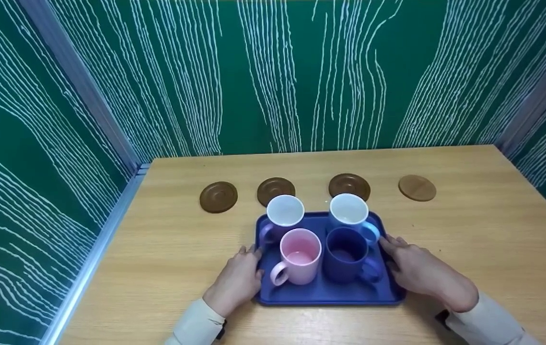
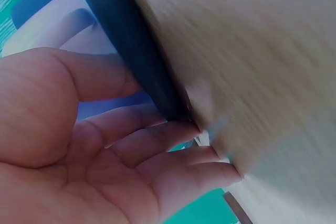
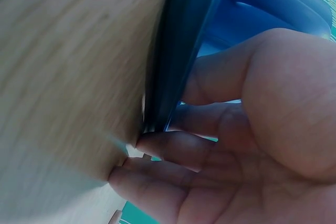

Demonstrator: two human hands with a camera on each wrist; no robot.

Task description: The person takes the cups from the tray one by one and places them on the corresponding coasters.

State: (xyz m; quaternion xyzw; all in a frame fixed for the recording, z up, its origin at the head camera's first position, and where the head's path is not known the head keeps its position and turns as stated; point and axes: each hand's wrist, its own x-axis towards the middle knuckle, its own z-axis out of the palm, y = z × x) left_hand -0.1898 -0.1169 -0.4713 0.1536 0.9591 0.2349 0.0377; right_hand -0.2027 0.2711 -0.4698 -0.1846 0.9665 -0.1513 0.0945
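One blue tray (image 1: 311,294) sits on a wooden table (image 1: 157,287) between a person's two hands, its sides touched by both. At one edge, the left hand (image 1: 238,278) extends its fingers, slightly spread, with thumb against the rim; at the other, the right hand (image 1: 416,268) mirrors it, fingers likewise a little apart. Just inward of the left fingers stand a pink mug (image 1: 300,263) and, farther out, a purple mug (image 1: 284,211); inward of the right fingers, a navy mug (image 1: 342,268) and a light-blue mug (image 1: 348,210). Beyond all the fingertips, four round coasters (image 1: 218,197) line up before a green wall (image 1: 229,72) streaked white.
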